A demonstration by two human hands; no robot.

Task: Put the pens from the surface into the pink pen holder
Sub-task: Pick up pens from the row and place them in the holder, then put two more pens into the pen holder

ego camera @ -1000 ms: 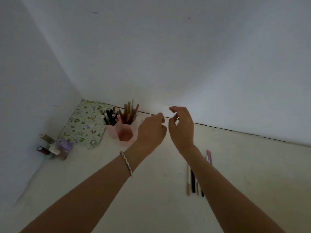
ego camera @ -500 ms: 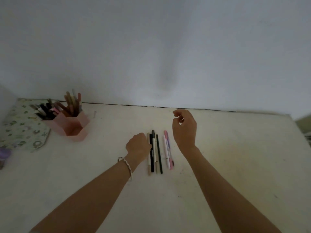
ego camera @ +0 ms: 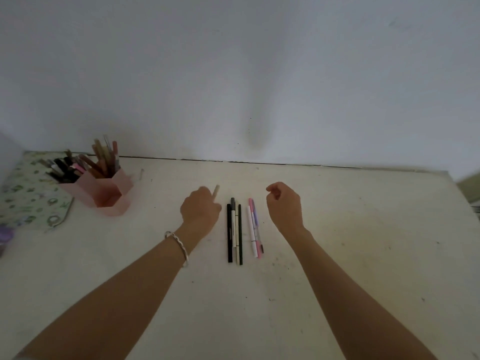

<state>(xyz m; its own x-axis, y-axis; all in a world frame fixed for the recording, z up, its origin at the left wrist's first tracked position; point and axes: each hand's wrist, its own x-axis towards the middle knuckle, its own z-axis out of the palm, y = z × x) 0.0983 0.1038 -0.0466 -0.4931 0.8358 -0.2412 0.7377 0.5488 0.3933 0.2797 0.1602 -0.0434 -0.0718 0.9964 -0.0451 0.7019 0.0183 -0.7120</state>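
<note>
Several pens lie side by side on the pale table: a black and white group [ego camera: 235, 229] and a pink, white and purple group [ego camera: 254, 227]. Just left of them, my left hand [ego camera: 200, 210] is closed around a beige pen [ego camera: 216, 190], whose tip sticks up past the knuckles. My right hand [ego camera: 284, 203] hovers to the right of the pens, fingers loosely curled, holding nothing. The pink pen holder [ego camera: 104, 188] stands at the far left, filled with several pens and pencils.
A floral patterned pouch [ego camera: 26, 196] lies behind and left of the holder. A purple object [ego camera: 5, 233] sits at the left edge. The white wall rises right behind the table, and the table's right edge [ego camera: 465, 201] is near.
My view swung from the left corner to the middle of the table. My left hand dropped onto the pen row and lifted the beige pen. My right hand stayed beside the pens.
</note>
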